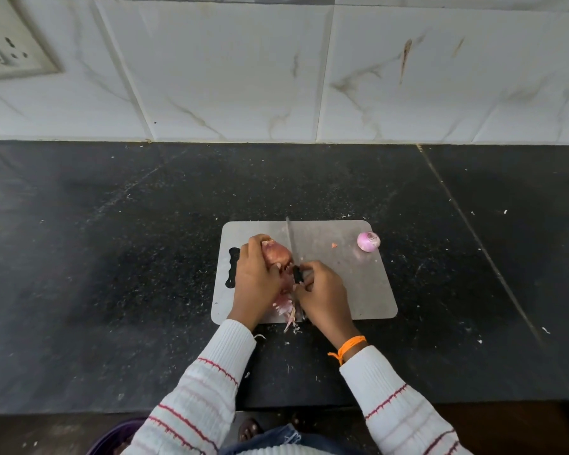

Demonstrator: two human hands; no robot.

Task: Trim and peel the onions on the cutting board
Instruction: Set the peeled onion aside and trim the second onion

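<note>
A grey cutting board (342, 290) lies on the black counter. My left hand (255, 280) grips a red onion (278, 252) with its papery skin on, held over the board's left part. My right hand (322, 295) holds a knife (291, 244) by its black handle; the blade points away from me and lies against the onion's right side. Loose pink skin (284, 307) hangs between my hands near the board's front edge. A peeled, pale purple onion (368, 241) sits alone at the board's far right corner.
The black stone counter (112, 257) stretches around the board, dotted with small white scraps. A white tiled wall (276, 77) rises behind it, with a wall socket (7, 50) at upper left. A tiny orange scrap (334, 245) lies on the board.
</note>
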